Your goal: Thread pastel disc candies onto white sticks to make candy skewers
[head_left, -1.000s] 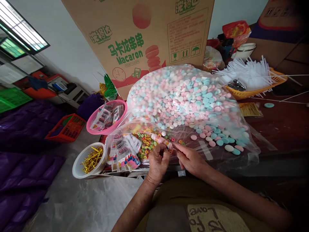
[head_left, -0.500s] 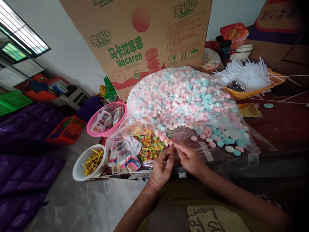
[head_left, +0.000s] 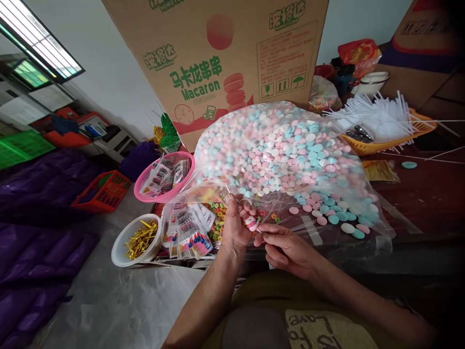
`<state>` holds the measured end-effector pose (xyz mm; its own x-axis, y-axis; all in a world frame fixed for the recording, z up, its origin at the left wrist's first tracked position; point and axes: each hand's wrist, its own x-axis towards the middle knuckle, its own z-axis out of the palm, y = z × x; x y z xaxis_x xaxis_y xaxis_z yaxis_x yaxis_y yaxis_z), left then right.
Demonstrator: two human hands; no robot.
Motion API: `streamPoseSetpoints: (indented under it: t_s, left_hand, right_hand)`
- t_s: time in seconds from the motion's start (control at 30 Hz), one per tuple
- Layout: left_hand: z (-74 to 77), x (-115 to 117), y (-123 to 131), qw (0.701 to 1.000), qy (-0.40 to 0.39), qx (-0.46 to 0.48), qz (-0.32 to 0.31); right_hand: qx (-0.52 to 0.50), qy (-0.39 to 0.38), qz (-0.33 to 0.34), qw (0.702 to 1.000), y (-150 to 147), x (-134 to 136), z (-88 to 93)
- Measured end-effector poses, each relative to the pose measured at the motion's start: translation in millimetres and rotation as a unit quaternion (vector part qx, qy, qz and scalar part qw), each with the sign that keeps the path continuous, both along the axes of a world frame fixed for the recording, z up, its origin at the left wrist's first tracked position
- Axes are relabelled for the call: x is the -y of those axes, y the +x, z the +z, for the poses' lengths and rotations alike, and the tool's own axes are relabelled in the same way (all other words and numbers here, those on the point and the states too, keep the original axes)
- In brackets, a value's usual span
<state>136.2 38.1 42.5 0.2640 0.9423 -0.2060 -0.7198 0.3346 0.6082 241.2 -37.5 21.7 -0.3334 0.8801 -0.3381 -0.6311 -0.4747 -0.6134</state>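
My left hand (head_left: 236,225) is wrapped round a candy skewer (head_left: 251,223). Its pink and white pieces show at the palm, while the upper part is hidden by my fingers. My right hand (head_left: 288,247) pinches the near end of the skewer, where a thin stick seems to come out. Beneath and left of my left hand lie small colourful ring candies (head_left: 218,213), partly covered by it. Printed wrappers (head_left: 187,230) are fanned out further left. Behind both hands rests a big clear bag (head_left: 261,145) of pink, white and blue candy discs, some spilling out at its right.
On the left are a white bowl (head_left: 118,247) of gold twist ties and a pink basket (head_left: 140,194) of packets. A Macaron carton (head_left: 232,48) stands behind the bag. White sticks (head_left: 381,116) fill a yellow basket (head_left: 421,131) at right. The table's front edge runs beneath my hands.
My left hand has gone from a pinch below the skewer to a grip round its candy pieces. My right hand has shifted slightly down and right, to the near end. The view has turned slightly.
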Motion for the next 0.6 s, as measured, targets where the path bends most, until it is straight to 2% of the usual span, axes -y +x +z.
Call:
streamPoseSetpoints:
  t_s: [0.13,0.2,0.33,0.4,0.5,0.6]
  left_hand:
    - [-10.3,17.1,11.4,0.998,-0.029,-0.036,-0.051]
    - [-14.9,22.4,12.4,0.997,-0.017,-0.053,-0.05]
    - [-17.3,15.8,0.0,0.994,-0.007,-0.068,-0.081]
    - [-12.2,3.5,-12.3,0.997,0.007,-0.04,-0.063]
    - [-0.9,-14.2,-27.6,0.999,0.041,0.003,0.011]
    - [3.8,-17.0,-26.7,0.999,0.044,0.008,0.032]
  right_hand:
    - [-0.033,-0.013,-0.033,0.999,-2.9,-3.1,-7.2]
    - [-0.056,-0.013,-0.041,0.997,-3.1,-5.1,-11.0]
    - [-0.084,-0.006,-0.045,0.995,1.0,-6.5,-12.8]
    - [-0.085,-0.003,-0.034,0.996,4.1,-5.0,-11.1]
    - [-0.074,-0.009,0.009,0.997,6.2,-1.6,-7.9]
    - [-0.067,-0.011,0.03,0.997,3.6,0.1,-5.9]
